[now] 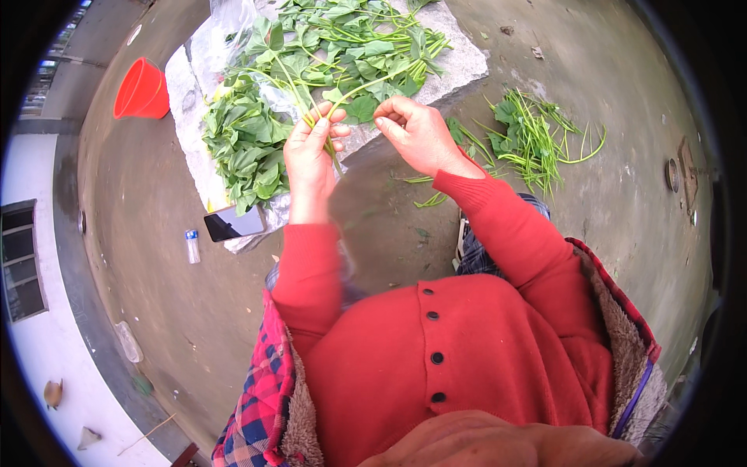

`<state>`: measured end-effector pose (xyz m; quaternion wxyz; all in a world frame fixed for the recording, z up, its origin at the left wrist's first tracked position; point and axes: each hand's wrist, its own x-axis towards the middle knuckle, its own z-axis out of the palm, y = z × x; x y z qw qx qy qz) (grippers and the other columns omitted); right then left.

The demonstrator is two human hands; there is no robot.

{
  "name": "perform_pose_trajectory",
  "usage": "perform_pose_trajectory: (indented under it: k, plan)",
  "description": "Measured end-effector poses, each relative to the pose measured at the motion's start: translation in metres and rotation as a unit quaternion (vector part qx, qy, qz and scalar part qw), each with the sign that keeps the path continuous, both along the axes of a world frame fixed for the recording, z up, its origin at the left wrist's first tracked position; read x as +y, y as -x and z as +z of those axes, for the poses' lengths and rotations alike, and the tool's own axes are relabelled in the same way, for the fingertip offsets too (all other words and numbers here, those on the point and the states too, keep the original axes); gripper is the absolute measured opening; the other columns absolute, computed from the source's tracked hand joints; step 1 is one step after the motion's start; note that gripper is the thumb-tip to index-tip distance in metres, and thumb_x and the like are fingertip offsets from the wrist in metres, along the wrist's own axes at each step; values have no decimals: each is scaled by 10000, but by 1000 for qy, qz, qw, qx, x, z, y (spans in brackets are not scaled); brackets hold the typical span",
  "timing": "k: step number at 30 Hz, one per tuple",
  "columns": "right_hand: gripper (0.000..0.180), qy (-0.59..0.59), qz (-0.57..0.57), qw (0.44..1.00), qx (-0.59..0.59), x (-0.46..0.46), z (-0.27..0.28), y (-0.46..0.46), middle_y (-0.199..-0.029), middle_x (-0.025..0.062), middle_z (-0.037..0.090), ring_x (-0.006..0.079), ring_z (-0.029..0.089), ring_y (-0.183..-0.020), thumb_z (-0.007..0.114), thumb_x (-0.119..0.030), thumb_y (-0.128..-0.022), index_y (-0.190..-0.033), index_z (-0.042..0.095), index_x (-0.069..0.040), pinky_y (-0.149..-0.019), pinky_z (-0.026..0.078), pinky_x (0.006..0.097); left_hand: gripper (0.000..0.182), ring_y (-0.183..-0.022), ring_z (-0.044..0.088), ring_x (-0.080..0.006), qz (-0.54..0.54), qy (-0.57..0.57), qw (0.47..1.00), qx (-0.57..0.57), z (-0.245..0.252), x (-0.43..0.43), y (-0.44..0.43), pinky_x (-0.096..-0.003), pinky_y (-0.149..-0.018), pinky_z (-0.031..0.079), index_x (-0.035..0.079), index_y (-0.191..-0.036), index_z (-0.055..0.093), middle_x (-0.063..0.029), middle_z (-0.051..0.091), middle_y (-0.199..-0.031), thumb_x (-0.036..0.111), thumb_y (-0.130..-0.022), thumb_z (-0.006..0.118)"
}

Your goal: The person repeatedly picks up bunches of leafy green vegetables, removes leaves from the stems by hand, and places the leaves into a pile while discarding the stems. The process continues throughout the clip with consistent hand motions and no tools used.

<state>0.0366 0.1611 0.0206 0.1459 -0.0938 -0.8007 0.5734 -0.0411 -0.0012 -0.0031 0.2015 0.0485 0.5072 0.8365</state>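
Note:
My left hand [312, 140] pinches several leafy green stems [303, 105] between thumb and fingers, above the near edge of a stone slab [464, 64]. These look like sweet potato shoots. One long stem reaches up and right from the grip. Just right of it, my right hand [408, 125] hovers with thumb and forefinger together and the other fingers curled. No stem shows in it. A loose spread of leafy shoots [362, 44] covers the slab's far part. Left of my left hand lies a dense heap of leaves [245, 143].
Clear plastic film [230, 29] lies at the slab's far left. A smartphone [234, 223] rests at its near corner, beside a small blue-capped bottle [192, 246] on the concrete ground. A red bucket [142, 90] stands left. Stripped stems [534, 143] lie piled on the ground at right.

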Motion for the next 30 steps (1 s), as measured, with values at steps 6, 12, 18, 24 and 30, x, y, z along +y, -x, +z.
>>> perform_pose_trajectory:
  k: [6, 12, 18, 24, 30]
  plan:
    - [128, 9, -15, 1000, -1, 3, 0, 1, -746, 84, 660, 157, 627, -673, 634, -135, -839, -882, 632, -15, -631, 492, 295, 261, -748, 605, -115, -7, 12, 1000, 1, 2, 0, -2, -208, -582, 438, 5, -1167, 553, -119, 649, -1029, 85, -918, 540]
    - [210, 51, -29, 998, -8, 6, 3, 5, -719, 39, 640, 95, 582, -664, 677, -202, -833, -916, 642, -12, -609, 471, 265, 291, -721, 567, -98, -31, 37, 999, 5, 4, 6, -12, -207, -584, 441, -4, -1179, 569, -102, 646, -1023, 51, -893, 573]
    - [259, 121, 27, 992, -31, 2, 4, 13, -754, 18, 637, 65, 564, -678, 653, -166, -859, -1044, 621, 13, -617, 460, 230, 253, -681, 565, -71, -68, 73, 995, 19, -1, 16, -28, -187, -554, 440, 13, -1118, 633, -74, 675, -985, 50, -869, 612]
    - [150, 185, 48, 980, -54, 3, -3, 18, -816, 11, 641, 57, 563, -728, 630, -121, -873, -961, 619, 0, -666, 462, 218, 232, -668, 557, -69, -65, 99, 993, 4, -3, 16, -31, -184, -543, 427, 21, -1099, 641, -54, 670, -935, 58, -872, 613]
    - [117, 177, 19, 983, -32, 7, -14, 20, -835, -16, 617, 43, 531, -757, 635, -118, -872, -921, 623, -12, -690, 441, 211, 177, -630, 532, -61, -21, 84, 996, 14, 2, 15, -30, -174, -520, 399, 6, -1030, 652, -27, 635, -844, 50, -860, 629]
